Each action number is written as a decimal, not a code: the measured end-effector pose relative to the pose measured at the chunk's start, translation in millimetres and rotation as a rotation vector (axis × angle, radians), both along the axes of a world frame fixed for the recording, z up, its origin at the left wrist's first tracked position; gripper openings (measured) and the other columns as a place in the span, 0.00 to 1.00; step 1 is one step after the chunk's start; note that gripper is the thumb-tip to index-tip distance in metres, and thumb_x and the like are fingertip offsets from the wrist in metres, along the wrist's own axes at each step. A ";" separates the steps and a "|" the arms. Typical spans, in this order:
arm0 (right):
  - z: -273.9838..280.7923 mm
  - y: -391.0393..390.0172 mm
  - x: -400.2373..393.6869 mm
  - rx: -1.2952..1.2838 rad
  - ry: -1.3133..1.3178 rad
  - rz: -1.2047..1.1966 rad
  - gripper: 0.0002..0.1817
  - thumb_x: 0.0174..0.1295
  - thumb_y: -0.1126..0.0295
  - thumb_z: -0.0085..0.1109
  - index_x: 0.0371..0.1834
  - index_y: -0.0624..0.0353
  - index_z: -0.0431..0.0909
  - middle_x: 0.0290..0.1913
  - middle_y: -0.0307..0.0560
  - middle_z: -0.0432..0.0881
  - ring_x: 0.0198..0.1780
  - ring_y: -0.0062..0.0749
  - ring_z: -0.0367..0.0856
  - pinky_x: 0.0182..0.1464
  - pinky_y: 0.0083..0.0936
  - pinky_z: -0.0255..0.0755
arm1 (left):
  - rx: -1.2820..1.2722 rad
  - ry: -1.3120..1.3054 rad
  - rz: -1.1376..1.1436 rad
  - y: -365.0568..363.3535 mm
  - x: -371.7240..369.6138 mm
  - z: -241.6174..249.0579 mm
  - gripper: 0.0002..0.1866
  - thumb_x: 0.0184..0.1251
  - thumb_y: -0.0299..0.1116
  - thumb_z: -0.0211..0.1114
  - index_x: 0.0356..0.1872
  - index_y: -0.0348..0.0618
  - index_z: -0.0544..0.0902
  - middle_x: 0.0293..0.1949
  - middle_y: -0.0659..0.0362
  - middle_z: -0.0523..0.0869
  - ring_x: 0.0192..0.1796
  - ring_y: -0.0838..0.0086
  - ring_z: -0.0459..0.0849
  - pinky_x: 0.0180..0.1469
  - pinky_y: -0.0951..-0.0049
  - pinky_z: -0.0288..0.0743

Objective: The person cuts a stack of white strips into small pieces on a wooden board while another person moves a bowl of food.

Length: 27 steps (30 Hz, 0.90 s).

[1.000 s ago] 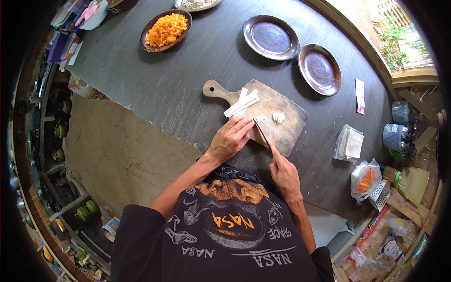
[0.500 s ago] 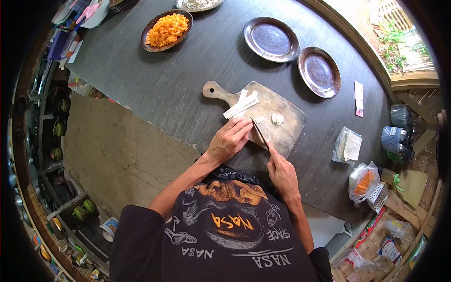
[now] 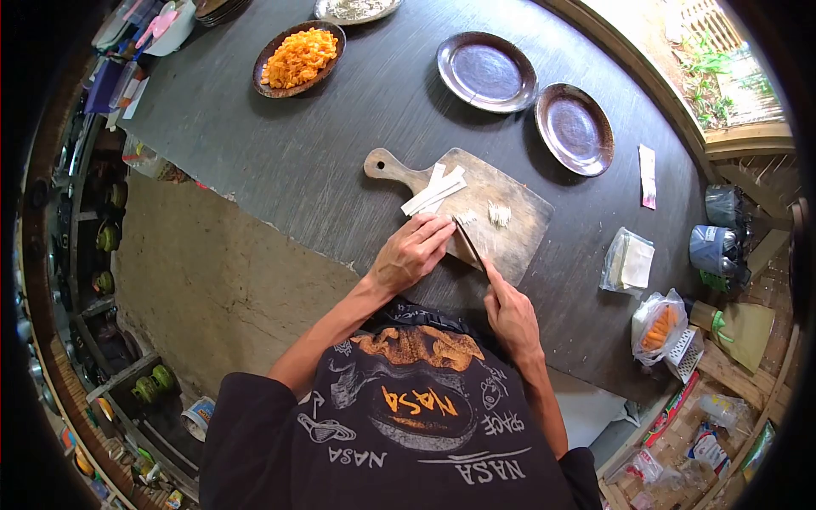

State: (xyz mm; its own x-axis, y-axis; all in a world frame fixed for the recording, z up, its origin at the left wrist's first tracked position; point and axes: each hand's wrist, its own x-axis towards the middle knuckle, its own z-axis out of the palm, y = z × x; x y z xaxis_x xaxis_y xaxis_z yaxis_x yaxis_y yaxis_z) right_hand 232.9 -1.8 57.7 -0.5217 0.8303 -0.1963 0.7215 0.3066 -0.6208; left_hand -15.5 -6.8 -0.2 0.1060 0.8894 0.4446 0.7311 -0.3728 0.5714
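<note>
A wooden cutting board (image 3: 529, 223) with a round-ended handle lies on the dark table. My right hand (image 3: 512, 313) grips a knife (image 3: 470, 244), its dark blade slanting across the board. Beside the blade's tip, my left hand (image 3: 411, 255) presses down with bunched fingers; whatever is under them is hidden. Several flat white strips (image 3: 436, 192) lie crossed on the board just beyond my left fingers. To the right of the blade sits a small pile of thin white slivers (image 3: 499, 214), and a few more bits (image 3: 467, 218) lie close to the tip.
Two dark plates (image 3: 488, 72) (image 3: 575, 130) stand beyond the board. A bowl of orange pieces (image 3: 299, 59) is at the far left, near a plate of pale bits (image 3: 357, 8). On the right are a packet (image 3: 629, 262), bagged carrots (image 3: 659, 327) and a grater (image 3: 685, 355).
The view has shifted very slightly. Both hands, the knife and the white strips keep nearly the same places on the board.
</note>
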 end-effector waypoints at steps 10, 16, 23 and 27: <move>10.6 -3.2 5.6 -0.042 -0.054 -0.014 0.37 0.70 0.74 0.57 0.84 0.43 0.67 0.38 0.59 0.85 0.39 0.58 0.87 0.45 0.51 0.79 | -0.022 -0.002 0.005 -0.3 -1.3 2.3 0.18 0.67 0.24 0.72 0.58 0.34 0.88 0.58 0.54 0.89 0.62 0.62 0.85 0.66 0.63 0.82; -0.7 -3.6 -1.3 0.002 0.012 -0.021 0.36 0.70 0.74 0.57 0.84 0.43 0.67 0.38 0.59 0.85 0.39 0.59 0.87 0.45 0.51 0.79 | -0.012 0.012 -0.013 -1.4 -1.8 3.5 0.18 0.70 0.25 0.70 0.58 0.30 0.87 0.58 0.52 0.89 0.62 0.61 0.84 0.67 0.63 0.82; 11.1 -1.0 -3.7 -0.020 -0.050 -0.023 0.37 0.70 0.73 0.58 0.84 0.43 0.67 0.39 0.59 0.85 0.40 0.58 0.87 0.45 0.51 0.80 | -0.030 -0.016 0.006 -0.6 0.4 5.4 0.18 0.69 0.24 0.71 0.58 0.31 0.87 0.58 0.52 0.90 0.62 0.61 0.85 0.67 0.63 0.82; 11.3 -4.8 6.6 -0.023 -0.050 -0.011 0.37 0.69 0.74 0.58 0.84 0.43 0.67 0.40 0.59 0.85 0.40 0.58 0.87 0.46 0.51 0.79 | -0.027 -0.020 0.000 -0.6 -1.0 3.8 0.18 0.68 0.24 0.71 0.58 0.31 0.87 0.57 0.52 0.90 0.62 0.61 0.85 0.66 0.63 0.82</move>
State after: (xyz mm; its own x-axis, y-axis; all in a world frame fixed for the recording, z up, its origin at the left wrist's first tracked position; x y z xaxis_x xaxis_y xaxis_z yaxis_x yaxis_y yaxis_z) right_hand 239.5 -6.6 69.0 -0.5012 0.8310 -0.2412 0.7554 0.2843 -0.5903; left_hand -16.6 -7.4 3.7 0.0976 0.9013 0.4220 0.7197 -0.3568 0.5956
